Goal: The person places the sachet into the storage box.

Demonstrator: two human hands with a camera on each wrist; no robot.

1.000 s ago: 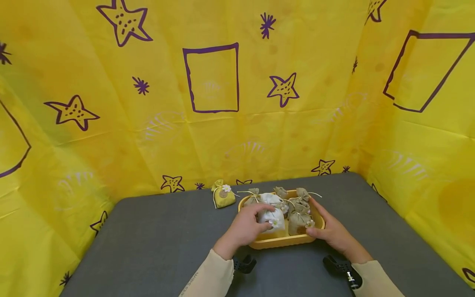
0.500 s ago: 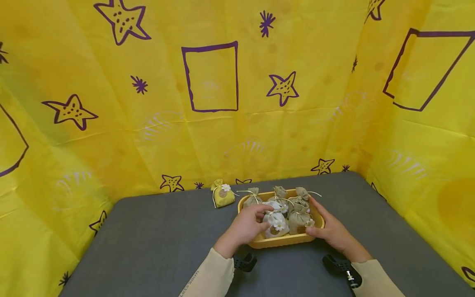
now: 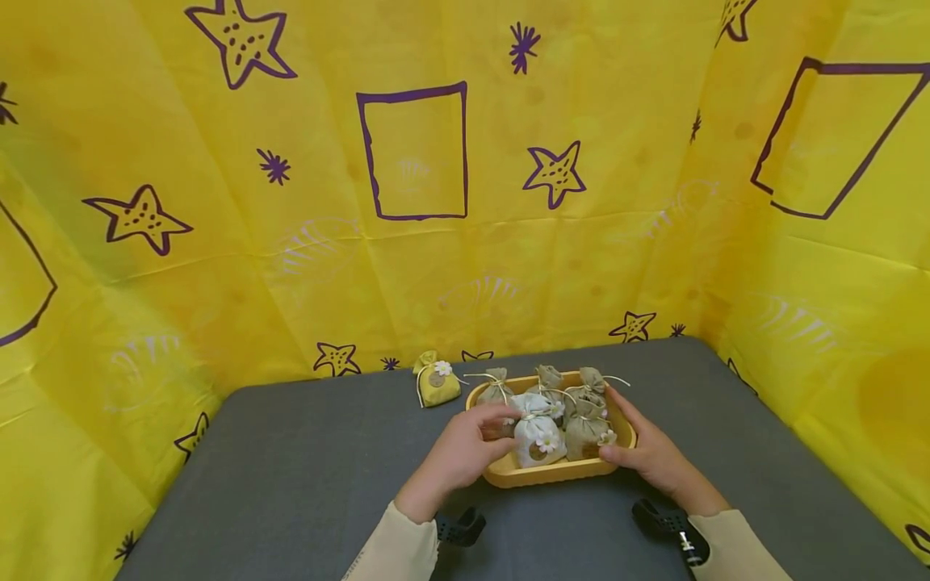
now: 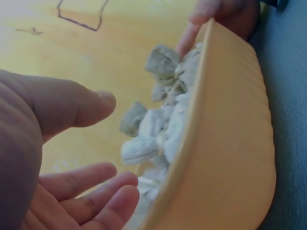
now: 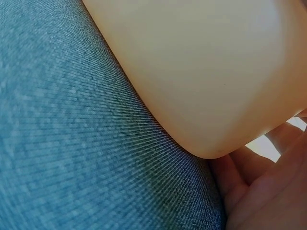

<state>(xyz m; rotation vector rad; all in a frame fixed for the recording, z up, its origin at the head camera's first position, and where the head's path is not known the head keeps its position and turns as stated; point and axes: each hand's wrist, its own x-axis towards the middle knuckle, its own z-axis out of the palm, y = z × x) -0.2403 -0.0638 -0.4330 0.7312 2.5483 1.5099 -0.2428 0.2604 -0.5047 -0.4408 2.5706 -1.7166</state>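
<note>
Right now I see the yellow tray of sachets lying crosswise between my hands, right hand holding its right end, left hand loosely open just off its left edge, the white sachet nearest it

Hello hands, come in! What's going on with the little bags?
Left hand open beside white bag. Right hand holds tray. Nothing blocking.

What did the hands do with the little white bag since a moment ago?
The left hand let go of the white bag and drew back toward the person, fingers now loose beside the yellow tray. The white bag settled upright in the tray among the tan bags. The right hand stayed on the tray's right side; the yellow bag did not move.
</note>
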